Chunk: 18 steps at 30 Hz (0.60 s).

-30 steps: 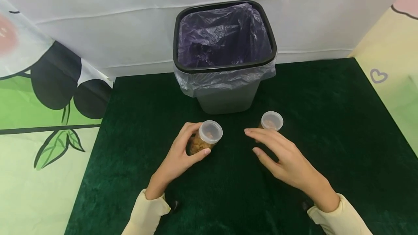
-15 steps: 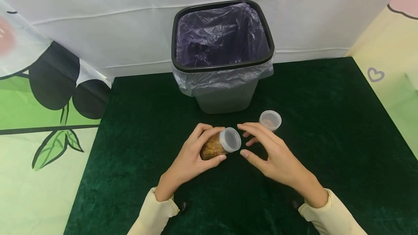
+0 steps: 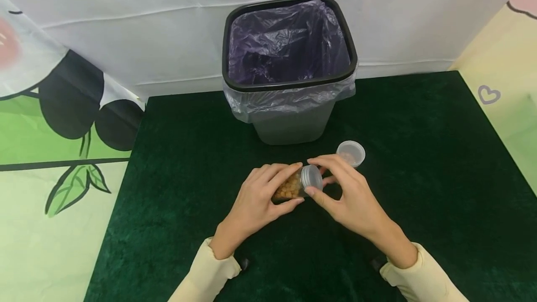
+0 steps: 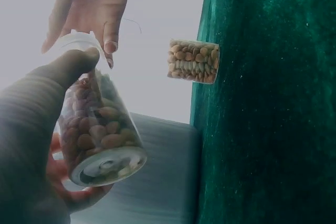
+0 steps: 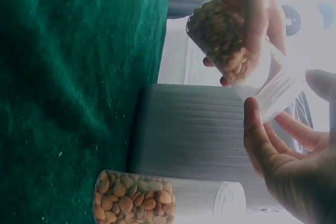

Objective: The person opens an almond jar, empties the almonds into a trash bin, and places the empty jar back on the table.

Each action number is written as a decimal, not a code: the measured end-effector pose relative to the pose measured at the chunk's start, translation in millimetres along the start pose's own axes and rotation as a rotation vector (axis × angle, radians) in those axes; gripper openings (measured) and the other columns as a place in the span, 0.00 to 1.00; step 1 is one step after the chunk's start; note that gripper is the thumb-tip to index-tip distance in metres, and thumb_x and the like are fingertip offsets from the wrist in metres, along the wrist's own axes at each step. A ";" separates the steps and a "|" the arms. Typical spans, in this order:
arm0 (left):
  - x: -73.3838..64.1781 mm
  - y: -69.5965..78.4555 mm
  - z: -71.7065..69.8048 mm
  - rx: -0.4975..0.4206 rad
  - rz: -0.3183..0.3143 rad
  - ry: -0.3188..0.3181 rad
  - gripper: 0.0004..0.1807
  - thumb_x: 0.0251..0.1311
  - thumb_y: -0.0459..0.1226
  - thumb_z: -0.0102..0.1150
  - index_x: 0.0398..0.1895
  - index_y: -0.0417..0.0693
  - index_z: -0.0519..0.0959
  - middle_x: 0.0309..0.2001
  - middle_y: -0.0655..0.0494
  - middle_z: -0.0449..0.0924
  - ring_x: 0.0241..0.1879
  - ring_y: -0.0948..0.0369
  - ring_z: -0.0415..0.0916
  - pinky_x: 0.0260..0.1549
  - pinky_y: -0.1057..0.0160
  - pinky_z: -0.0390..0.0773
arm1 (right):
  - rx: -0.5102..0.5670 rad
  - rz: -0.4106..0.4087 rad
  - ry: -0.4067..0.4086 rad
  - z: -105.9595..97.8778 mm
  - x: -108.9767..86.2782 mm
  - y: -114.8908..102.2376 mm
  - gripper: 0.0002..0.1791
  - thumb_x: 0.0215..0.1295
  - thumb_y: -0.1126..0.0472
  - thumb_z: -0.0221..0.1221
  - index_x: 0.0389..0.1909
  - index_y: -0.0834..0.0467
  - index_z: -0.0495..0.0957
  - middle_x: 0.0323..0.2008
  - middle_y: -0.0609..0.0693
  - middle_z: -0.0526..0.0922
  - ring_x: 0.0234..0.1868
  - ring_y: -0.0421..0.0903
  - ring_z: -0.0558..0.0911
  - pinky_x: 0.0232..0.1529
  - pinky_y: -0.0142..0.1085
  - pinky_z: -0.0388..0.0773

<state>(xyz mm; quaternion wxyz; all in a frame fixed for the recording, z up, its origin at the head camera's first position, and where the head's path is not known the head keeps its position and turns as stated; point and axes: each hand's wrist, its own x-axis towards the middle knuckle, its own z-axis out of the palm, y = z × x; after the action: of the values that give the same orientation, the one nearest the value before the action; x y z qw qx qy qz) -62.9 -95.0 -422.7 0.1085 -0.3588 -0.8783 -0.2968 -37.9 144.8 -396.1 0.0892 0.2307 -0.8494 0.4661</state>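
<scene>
My left hand (image 3: pixel 256 202) grips a clear plastic jar (image 3: pixel 288 188) filled with small brown nuts or beans. The jar is lifted and tilted, its translucent screw lid (image 3: pixel 313 177) toward the right. Thumb and fingers of my right hand (image 3: pixel 356 202) pinch that lid from either side. In the left wrist view the held jar (image 4: pixel 97 129) shows its round base. A second lidded jar (image 3: pixel 351 153) with similar contents stands upright just beyond the right hand, partly covered by it in the head view. In the right wrist view this jar (image 5: pixel 136 200) appears at the bottom.
A grey bin (image 3: pixel 291 127) with a black rim and purple plastic liner stands behind the hands, at the table's back. Dark green cloth (image 3: pixel 168 162) covers the table. A white cloth wall (image 3: pixel 176 45) rises behind; printed panels flank both sides.
My left hand has raised the jar, tipped it and brought it rightward to the right hand. The right hand has closed in from beside the second jar and taken hold of the lid.
</scene>
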 end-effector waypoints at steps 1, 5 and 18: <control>0.1 0.2 0.4 0.015 0.009 0.009 0.40 0.61 0.55 0.73 0.75 0.61 0.70 0.59 0.60 0.81 0.55 0.60 0.79 0.53 0.55 0.80 | 0.000 0.009 0.004 0.5 -0.4 -0.3 0.31 0.63 0.63 0.73 0.67 0.52 0.75 0.61 0.47 0.79 0.55 0.42 0.79 0.48 0.33 0.86; 2.2 -0.2 1.1 0.061 0.043 0.043 0.40 0.60 0.55 0.74 0.75 0.60 0.72 0.58 0.58 0.81 0.54 0.59 0.79 0.52 0.56 0.81 | 0.015 0.062 0.007 0.1 -0.3 -1.9 0.30 0.64 0.62 0.72 0.66 0.52 0.75 0.59 0.47 0.80 0.55 0.42 0.79 0.49 0.32 0.86; 3.8 -3.5 -3.0 0.033 0.052 0.133 0.40 0.52 0.54 0.80 0.68 0.55 0.78 0.56 0.56 0.86 0.53 0.59 0.82 0.53 0.58 0.84 | 0.111 0.194 -0.048 -2.6 3.7 -8.0 0.29 0.66 0.58 0.71 0.67 0.51 0.76 0.60 0.47 0.78 0.56 0.42 0.79 0.50 0.29 0.85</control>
<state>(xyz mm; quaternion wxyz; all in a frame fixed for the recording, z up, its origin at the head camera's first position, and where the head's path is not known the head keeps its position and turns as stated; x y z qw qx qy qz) -68.1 -96.6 -420.4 0.1803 -0.3592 -0.8643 -0.3024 -37.6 142.1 -387.3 0.0103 0.1629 -0.8425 0.5134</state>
